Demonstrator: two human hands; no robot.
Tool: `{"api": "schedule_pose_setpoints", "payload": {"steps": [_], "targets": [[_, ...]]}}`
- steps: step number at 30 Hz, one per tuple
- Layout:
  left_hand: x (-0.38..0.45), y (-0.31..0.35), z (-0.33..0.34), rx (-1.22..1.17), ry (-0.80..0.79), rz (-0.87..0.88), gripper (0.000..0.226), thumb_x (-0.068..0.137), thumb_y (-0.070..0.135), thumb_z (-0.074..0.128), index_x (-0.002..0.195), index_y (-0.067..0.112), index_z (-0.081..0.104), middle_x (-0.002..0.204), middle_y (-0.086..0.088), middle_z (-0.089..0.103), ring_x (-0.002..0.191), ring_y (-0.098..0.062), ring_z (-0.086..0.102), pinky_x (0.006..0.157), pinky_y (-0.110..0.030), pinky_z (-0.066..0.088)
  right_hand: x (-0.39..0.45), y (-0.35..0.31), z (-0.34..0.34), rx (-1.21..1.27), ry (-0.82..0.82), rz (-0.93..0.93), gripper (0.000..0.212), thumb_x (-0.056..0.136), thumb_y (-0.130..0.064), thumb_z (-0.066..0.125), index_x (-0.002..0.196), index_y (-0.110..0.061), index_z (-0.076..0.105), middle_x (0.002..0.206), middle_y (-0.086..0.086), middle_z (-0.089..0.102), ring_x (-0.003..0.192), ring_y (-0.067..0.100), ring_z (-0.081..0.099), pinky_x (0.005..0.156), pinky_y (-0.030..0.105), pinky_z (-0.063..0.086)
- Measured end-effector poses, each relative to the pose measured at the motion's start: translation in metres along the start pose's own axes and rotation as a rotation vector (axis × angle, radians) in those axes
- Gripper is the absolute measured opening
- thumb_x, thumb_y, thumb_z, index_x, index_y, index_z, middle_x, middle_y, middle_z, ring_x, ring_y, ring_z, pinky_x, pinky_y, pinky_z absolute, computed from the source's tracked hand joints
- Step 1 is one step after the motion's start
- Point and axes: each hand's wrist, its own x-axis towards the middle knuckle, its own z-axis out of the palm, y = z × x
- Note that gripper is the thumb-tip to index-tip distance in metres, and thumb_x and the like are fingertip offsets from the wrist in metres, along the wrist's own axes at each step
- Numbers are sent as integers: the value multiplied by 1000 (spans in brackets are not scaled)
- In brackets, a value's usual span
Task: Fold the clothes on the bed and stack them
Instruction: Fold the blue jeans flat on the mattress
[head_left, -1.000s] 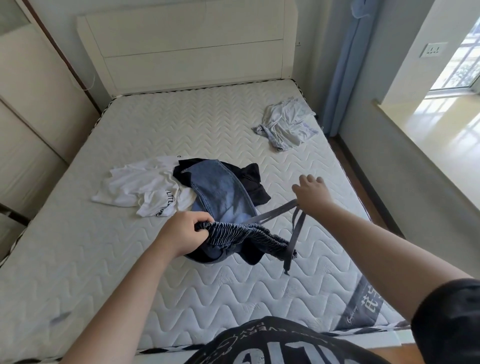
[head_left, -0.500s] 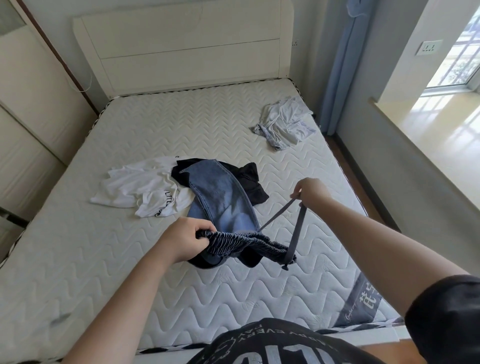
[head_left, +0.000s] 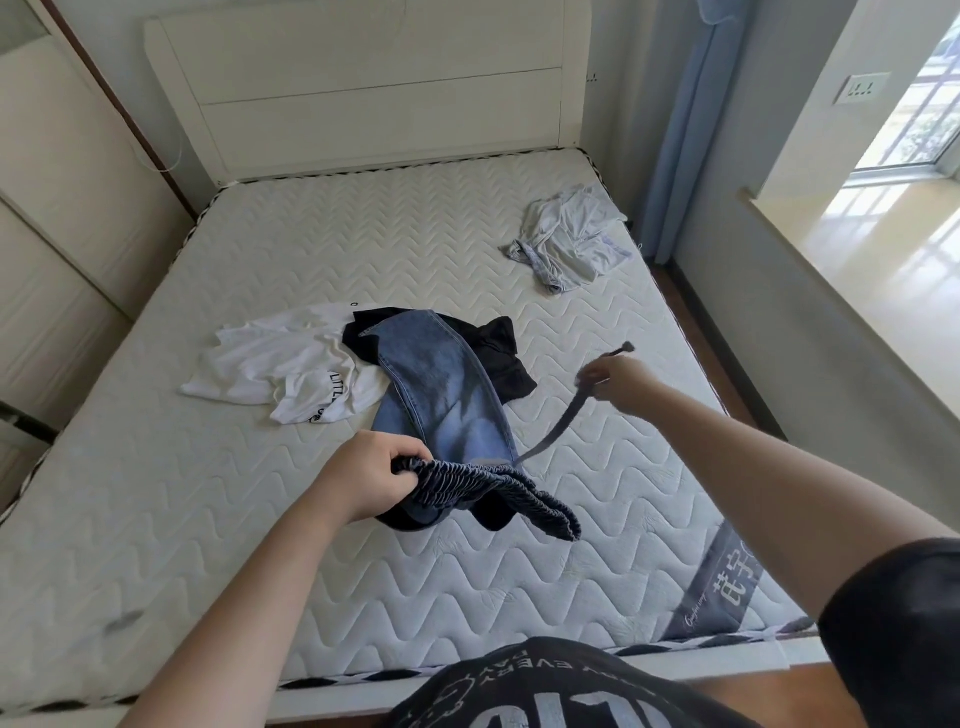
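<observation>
Hands: left (head_left: 363, 480) grips jeans (head_left: 441, 395) waistband, right (head_left: 618, 379) apparently pinches drawstring (head_left: 558, 428); legs point headboardward.

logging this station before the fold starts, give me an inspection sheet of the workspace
surface: bare quilted mattress.
job's things: jeans with elastic waistband, lying over a black garment; white t-shirt beside them; pale grey garment crumpled at the far right. None folded.
clutter: nothing seen.
grips: left hand grips the waistband; right hand pinches the grey drawstring, pulled out taut.
cables: thin cord beside the headboard.
surroundings: white headboard, blue curtain, window sill.
</observation>
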Motion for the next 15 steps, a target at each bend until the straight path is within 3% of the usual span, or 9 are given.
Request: {"api": "schedule_pose_setpoints", "payload": {"steps": [2, 4, 6, 9, 12, 15], "targets": [[0, 1, 1, -28, 13, 3, 31, 62, 25, 47, 78, 42, 68, 65, 12, 65, 62, -10, 59, 64, -27, 49, -12, -9, 18, 158, -208, -68, 68, 91, -5, 66, 151, -16, 35, 144, 3, 49, 130, 23, 52, 108, 36, 42], [0, 2, 2, -55, 29, 9, 31, 64, 23, 49, 78, 42, 68, 64, 14, 65, 60, -6, 58, 62, -24, 47, -24, -13, 41, 169, -341, -87, 72, 94, -10, 62, 155, -18, 23, 150, 2, 41, 134, 20, 47, 109, 33, 40], [1, 0, 2, -77, 62, 5, 27, 70, 17, 54, 76, 38, 69, 67, 15, 67, 63, -5, 60, 62, -22, 46, -37, -13, 62, 146, -317, -112, 50, 100, -27, 55, 147, -18, 40, 143, 1, 52, 124, 16, 54, 101, 27, 41], [3, -3, 3, -115, 152, -15, 28, 75, 9, 59, 74, 34, 70, 71, 12, 69, 68, -5, 62, 64, -21, 46, -58, -6, 82, 294, -315, -114, 33, 97, -46, 54, 125, -29, 59, 113, -8, 68, 104, 5, 64, 91, 28, 49], [4, -1, 2, -191, 207, -31, 22, 70, 18, 56, 78, 29, 73, 68, 8, 69, 65, -6, 61, 61, -17, 45, -71, 0, 92, 236, -308, -175, 36, 86, -39, 73, 117, -28, 59, 100, -4, 70, 90, 8, 64, 82, 28, 51], [6, 3, 4, -227, 214, 0, 21, 68, 18, 55, 74, 31, 71, 64, 13, 66, 60, 0, 57, 54, -9, 41, -69, 0, 98, 75, -153, -158, 14, 85, -24, 68, 95, -29, 59, 84, -9, 67, 80, 16, 62, 66, 26, 39]]}}
